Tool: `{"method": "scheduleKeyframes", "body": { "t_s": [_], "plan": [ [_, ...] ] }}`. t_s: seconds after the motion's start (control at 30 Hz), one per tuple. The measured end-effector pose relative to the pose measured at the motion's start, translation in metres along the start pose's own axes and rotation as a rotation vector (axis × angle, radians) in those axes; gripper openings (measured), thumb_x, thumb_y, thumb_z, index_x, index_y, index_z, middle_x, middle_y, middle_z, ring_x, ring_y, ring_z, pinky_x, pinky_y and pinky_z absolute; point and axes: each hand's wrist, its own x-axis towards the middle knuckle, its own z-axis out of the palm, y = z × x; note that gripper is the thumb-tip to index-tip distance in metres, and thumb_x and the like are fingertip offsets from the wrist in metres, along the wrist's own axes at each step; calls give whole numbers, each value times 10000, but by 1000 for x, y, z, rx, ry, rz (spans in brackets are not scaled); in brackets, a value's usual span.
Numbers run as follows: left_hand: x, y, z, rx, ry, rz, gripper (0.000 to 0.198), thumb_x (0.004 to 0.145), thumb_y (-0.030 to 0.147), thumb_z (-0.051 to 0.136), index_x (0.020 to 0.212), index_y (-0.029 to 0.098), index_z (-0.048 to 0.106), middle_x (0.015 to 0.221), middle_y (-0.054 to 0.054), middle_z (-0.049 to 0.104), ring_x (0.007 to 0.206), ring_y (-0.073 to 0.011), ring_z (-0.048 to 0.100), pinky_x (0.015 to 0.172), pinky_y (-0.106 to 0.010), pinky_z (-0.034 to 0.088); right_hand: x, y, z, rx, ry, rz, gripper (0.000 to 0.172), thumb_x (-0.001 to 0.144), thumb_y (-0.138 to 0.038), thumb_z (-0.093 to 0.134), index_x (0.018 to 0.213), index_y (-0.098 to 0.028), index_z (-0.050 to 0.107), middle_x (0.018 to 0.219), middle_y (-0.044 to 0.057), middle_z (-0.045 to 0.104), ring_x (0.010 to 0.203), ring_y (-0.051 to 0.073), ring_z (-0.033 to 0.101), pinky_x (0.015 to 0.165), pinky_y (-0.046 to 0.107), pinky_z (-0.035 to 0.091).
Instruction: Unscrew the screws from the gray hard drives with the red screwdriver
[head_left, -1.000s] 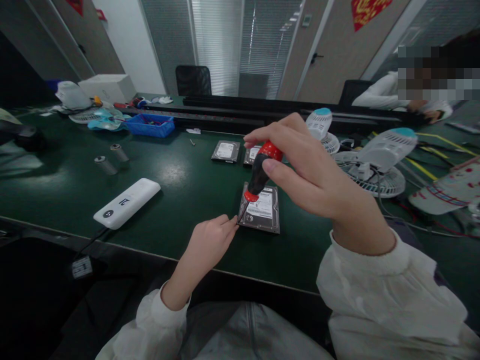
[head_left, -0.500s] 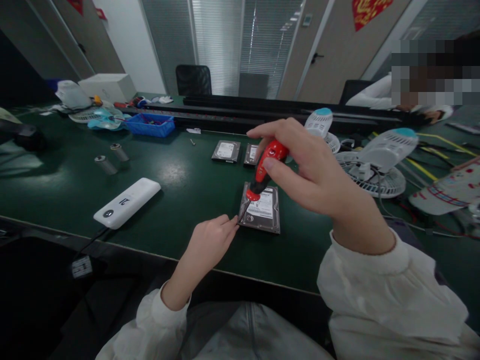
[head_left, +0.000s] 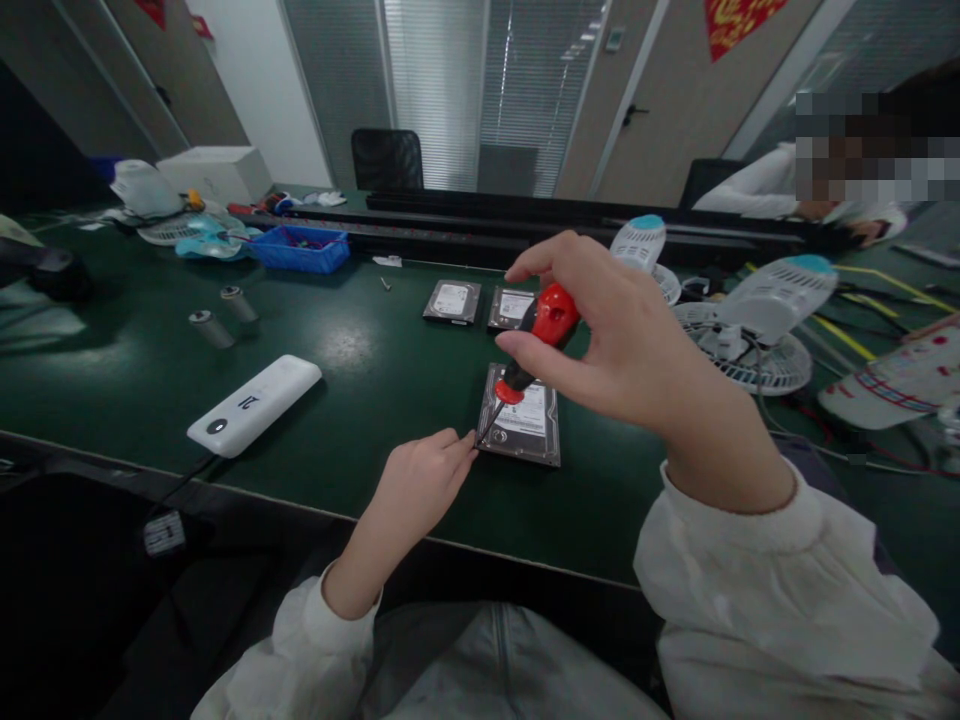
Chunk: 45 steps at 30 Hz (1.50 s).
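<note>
A hard drive (head_left: 534,440) with a white label lies flat on the green table in front of me. My right hand (head_left: 619,340) grips the red and black handle of a screwdriver (head_left: 555,312), its thumb and fingers loosely around it. The screwdriver leans, its thin shaft running down to the drive's near left corner. At that corner my left hand (head_left: 424,478) presses its closed fingertips against the drive, right by the screwdriver's tip. The exact spot under the fingertips is hidden.
Two more hard drives, a left one (head_left: 452,301) and a right one (head_left: 511,305), lie behind. Leftward are a white power bank (head_left: 256,405), two metal cylinders and a blue basket (head_left: 301,262). Small white fans (head_left: 772,305) stand on the right. Another person (head_left: 757,185) sits at the far right.
My right thumb and fingers have shifted on the screwdriver handle, the fingers opening a little wider, and the handle has turned. My left hand and the drive stay in place.
</note>
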Motion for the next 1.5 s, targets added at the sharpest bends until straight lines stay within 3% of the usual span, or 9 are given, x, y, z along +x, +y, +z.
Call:
{"method": "scheduleKeyframes", "body": {
  "t_s": [0.1,0.33,0.57,0.77,0.97,1.13,1.2,1.43,1.5],
  "plan": [
    [0,0,-1,3,-4,-4,314,1047,265,476,1273,183,678,899,-26,679,751,-166,669,606,-267,461,1,1,-1,-42,-15,13,347,923,-499,564,1107,-205,551,1008,77,630,924,245,563,854,441,484],
    [-1,-1,1,-14,8,0,303,1050,262,474,1255,180,682,895,-29,681,742,-161,663,609,-257,450,0,-5,-7,221,-118,-65,237,941,-266,443,1164,-212,504,1169,92,606,986,233,587,871,435,504],
    [-1,-1,1,-3,10,4,299,1049,271,479,1257,192,679,896,-25,681,745,-161,662,607,-259,440,0,-3,-3,29,-23,-13,313,946,-497,544,1053,-203,549,956,50,612,885,207,560,820,393,487],
    [-1,-1,2,-7,23,10,298,1047,265,482,1247,182,686,884,-19,676,734,-160,657,603,-266,434,0,0,-9,167,-127,-61,257,949,-362,482,1104,-170,552,1039,63,614,881,188,563,790,365,466],
    [-1,-1,0,-7,10,5,303,1050,267,478,1260,182,679,887,-17,674,736,-158,653,603,-266,436,0,1,-6,14,-31,10,278,919,-460,583,953,-184,589,817,16,608,721,152,535,705,330,430],
    [-2,-2,1,-10,26,16,293,1048,264,480,1236,185,691,880,-14,671,726,-153,650,596,-261,431,-1,1,-8,98,-66,-67,246,942,-372,490,1072,-182,575,1040,76,643,908,215,588,790,380,462],
    [-3,-2,2,-13,33,17,294,1049,264,478,1235,185,692,876,-14,671,724,-152,650,596,-259,431,-2,1,-8,136,-77,-72,240,937,-350,496,1094,-182,565,1056,74,641,897,206,595,793,375,463],
    [-2,-1,2,-13,34,15,301,1046,270,483,1255,186,683,883,-18,672,726,-160,651,595,-266,436,1,-1,-5,-1,-27,33,372,895,-534,615,1028,-192,555,835,16,600,727,158,541,693,330,400],
    [-2,-1,2,-14,30,14,301,1047,269,481,1257,189,680,886,-19,673,730,-158,651,598,-262,438,0,-1,-6,22,-46,17,347,908,-511,589,1034,-191,547,852,19,595,743,159,535,691,328,397]
  ]
}}
